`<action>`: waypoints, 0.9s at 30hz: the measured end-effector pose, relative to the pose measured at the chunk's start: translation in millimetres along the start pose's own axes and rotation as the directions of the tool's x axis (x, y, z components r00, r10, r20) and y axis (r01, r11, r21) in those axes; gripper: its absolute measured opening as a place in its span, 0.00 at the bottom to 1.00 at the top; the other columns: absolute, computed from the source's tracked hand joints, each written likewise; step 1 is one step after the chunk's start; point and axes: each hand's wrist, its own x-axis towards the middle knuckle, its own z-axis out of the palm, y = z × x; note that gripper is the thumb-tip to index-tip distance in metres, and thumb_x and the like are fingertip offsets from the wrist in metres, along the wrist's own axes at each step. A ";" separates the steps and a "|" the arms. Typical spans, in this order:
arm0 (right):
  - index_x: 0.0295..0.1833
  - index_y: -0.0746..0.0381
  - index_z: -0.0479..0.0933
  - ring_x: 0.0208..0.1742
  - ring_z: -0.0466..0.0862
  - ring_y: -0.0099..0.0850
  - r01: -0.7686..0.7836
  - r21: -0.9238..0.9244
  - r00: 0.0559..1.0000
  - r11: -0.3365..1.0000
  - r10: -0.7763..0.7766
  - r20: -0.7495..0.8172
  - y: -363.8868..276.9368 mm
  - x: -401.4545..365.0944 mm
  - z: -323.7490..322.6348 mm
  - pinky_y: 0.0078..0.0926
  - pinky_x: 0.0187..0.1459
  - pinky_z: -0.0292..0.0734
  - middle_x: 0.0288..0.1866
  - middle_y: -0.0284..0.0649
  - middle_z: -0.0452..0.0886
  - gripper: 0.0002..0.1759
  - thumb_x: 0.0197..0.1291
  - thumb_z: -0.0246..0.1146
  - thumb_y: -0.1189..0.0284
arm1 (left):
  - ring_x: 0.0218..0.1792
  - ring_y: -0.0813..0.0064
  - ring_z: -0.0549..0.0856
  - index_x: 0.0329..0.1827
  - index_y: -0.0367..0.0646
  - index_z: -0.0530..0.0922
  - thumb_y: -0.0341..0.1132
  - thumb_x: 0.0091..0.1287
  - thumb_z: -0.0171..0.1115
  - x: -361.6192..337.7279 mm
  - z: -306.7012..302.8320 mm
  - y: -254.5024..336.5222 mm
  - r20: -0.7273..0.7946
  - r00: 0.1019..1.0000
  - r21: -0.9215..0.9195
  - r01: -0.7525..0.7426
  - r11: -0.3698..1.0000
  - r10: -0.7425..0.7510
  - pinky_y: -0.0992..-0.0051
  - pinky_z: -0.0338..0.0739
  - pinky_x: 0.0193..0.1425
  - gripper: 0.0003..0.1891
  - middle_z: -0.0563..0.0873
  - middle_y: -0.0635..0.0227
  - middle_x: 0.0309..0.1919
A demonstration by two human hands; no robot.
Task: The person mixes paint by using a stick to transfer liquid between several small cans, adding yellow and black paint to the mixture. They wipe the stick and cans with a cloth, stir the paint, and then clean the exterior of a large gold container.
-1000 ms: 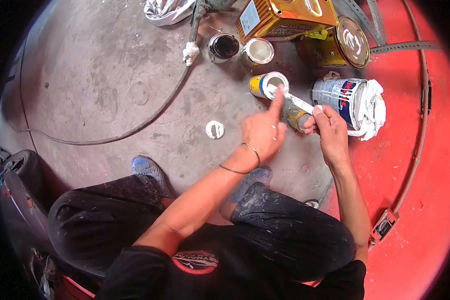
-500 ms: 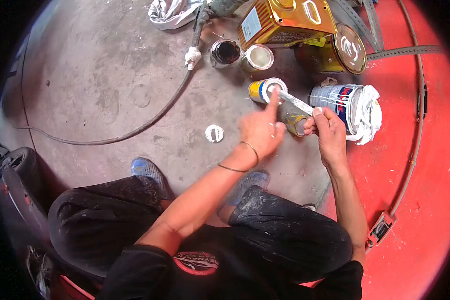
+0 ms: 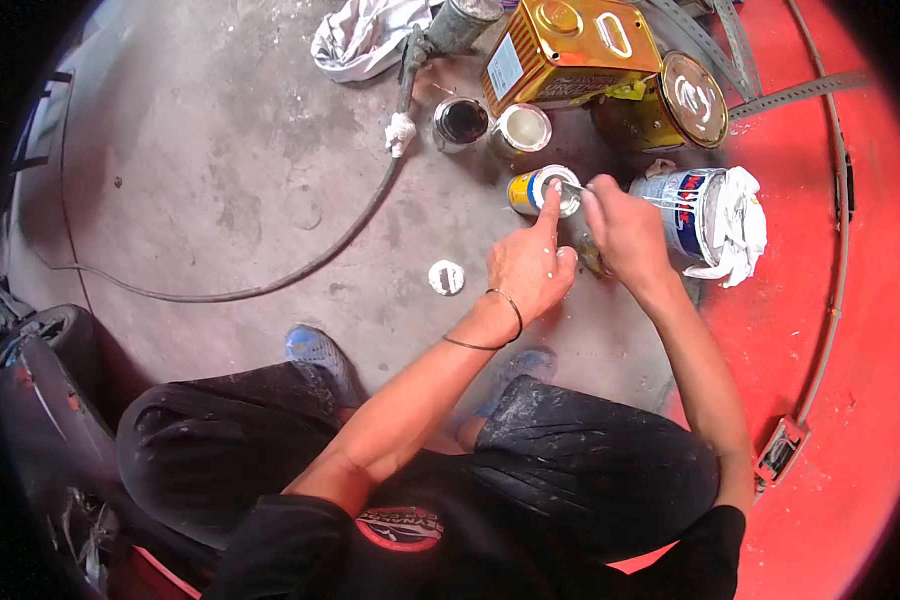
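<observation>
A small yellow, blue and white can (image 3: 527,190) stands on the floor with its pale rim facing me. My left hand (image 3: 532,265) reaches to it, index finger stretched to the rim, thumb apart and the other fingers bent; I see nothing held. From the right, my right hand (image 3: 625,228) grips a flat paint-smeared stick (image 3: 570,188), whose far end meets the can's mouth. Most of the stick is hidden by my fingers. A smaller yellowish can (image 3: 592,260) is partly covered below my right hand. A white-smeared round lid (image 3: 446,278) lies left of my hands.
Behind the small can stand a dark-filled pot (image 3: 460,122) and a pale-filled pot (image 3: 524,128). A large gold tin (image 3: 580,55) is farther back. A paint bucket (image 3: 678,205) with a white cloth (image 3: 740,225) stands right. A hose (image 3: 345,245) curves across the left floor.
My right hand has turned over and moved slightly up and left, closer to the can, covering more of the stick. My left index finger stays at the can's rim.
</observation>
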 end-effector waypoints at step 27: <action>0.48 0.64 0.81 0.32 0.83 0.19 -0.479 0.625 0.866 0.616 0.450 0.220 6.4 -28.4 -28.9 0.22 0.38 0.80 0.34 0.34 0.86 0.14 0.86 0.61 0.64 | 0.38 0.42 0.92 0.97 0.57 0.40 0.38 0.68 0.69 -10.7 21.9 7.9 0.060 0.989 0.064 -0.138 0.988 0.135 0.44 0.86 0.45 0.58 0.92 0.51 0.37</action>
